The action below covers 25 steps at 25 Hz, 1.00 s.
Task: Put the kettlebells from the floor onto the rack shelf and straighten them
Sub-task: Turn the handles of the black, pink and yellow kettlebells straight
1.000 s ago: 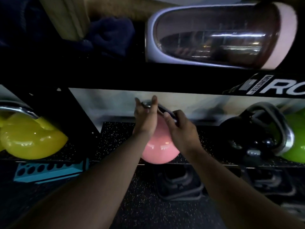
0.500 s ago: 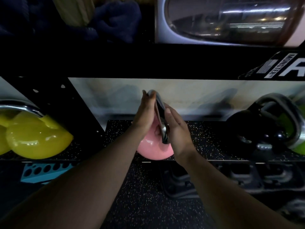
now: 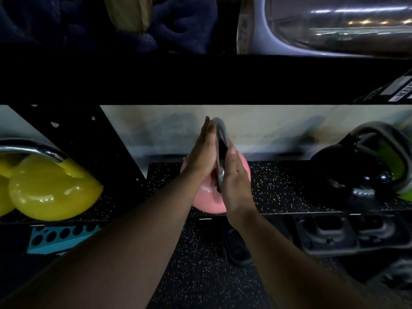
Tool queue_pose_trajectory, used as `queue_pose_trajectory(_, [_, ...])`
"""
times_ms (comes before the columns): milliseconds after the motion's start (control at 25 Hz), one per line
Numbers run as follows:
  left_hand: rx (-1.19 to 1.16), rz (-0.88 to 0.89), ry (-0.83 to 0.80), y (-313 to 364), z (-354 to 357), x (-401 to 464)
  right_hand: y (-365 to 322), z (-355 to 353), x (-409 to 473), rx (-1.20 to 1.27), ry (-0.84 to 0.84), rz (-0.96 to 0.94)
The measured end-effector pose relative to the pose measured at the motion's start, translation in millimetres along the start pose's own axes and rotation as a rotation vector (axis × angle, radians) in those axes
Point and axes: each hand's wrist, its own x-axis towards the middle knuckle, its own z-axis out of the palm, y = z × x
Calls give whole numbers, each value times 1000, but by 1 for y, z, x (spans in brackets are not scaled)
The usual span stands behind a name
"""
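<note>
A pink kettlebell [image 3: 208, 202] stands on the speckled rack shelf [image 3: 287, 186], near its front edge, with its steel handle [image 3: 220, 143] edge-on to me. My left hand [image 3: 200, 157] lies flat against the handle's left side. My right hand [image 3: 234, 181] presses the handle's right side, fingers straight. The handle is clamped between both palms. Yellow kettlebells [image 3: 51, 190] sit on the shelf at the left. A black kettlebell [image 3: 347, 172] and a green one [image 3: 399, 166] sit at the right.
The black shelf beam [image 3: 200, 79] runs just above my hands, with a clear-domed object [image 3: 334, 25] and dark cloth [image 3: 182, 23] on top. A black upright [image 3: 93, 139] stands left of the pink kettlebell. Below are a blue perforated block [image 3: 60, 237] and black plates [image 3: 327, 233].
The pink kettlebell's handle has turned from crosswise to edge-on between my palms. The bell has shifted slightly further onto the shelf, and my view has dropped closer.
</note>
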Motion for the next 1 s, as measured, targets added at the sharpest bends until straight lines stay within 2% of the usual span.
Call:
queue_pose_trajectory(80, [0, -38, 8, -6, 1, 6, -1, 1, -1, 23, -8, 10])
queue_pose_trajectory(360, [117, 57, 71, -12, 3, 2, -10, -5, -5, 50, 25, -44])
queue_pose_trajectory(640, [64, 110, 61, -2, 3, -5, -1, -6, -1, -41, 54, -62])
queue_pose_trajectory(880, [239, 27, -37, 15, -9, -17, -2, -8, -2, -33, 3, -60])
queue_pose_trajectory(1000, [414, 26, -42, 36, -21, -34, -5, -15, -4, -97, -67, -48])
